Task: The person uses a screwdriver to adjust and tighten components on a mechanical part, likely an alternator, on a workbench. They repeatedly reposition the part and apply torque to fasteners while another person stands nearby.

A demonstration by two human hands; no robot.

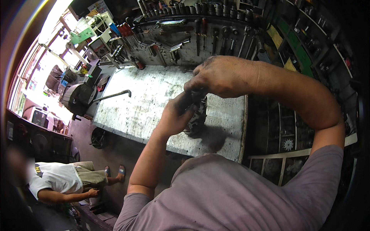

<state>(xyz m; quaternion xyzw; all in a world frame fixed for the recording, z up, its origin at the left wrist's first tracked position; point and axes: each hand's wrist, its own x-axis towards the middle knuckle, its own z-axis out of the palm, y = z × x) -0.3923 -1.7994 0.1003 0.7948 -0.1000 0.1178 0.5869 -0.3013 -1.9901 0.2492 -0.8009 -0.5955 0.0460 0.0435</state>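
A dark, greasy metal machine part (197, 120) with a notched, toothed-looking body stands upright on the worn metal-topped workbench (142, 96). My left hand (178, 114) is closed round its upper left side, fingers blackened with grease. Over the top of the part, my right hand (216, 77) is bent downward with its fingers curled together, close against the left fingertips. What the right fingers grip is hidden beneath the hand. A bent metal rod (113, 95) lies toward the bench's left side, apart from both hands.
A tool board (208, 36) with wrenches, screwdrivers and sockets lines the bench's far side. At left stands a dark bench vise (79, 98). Shelves of parts (285, 127) rise at right. Another person (63, 179) stands at lower left, and a black bucket (99, 138) sits beside the bench.
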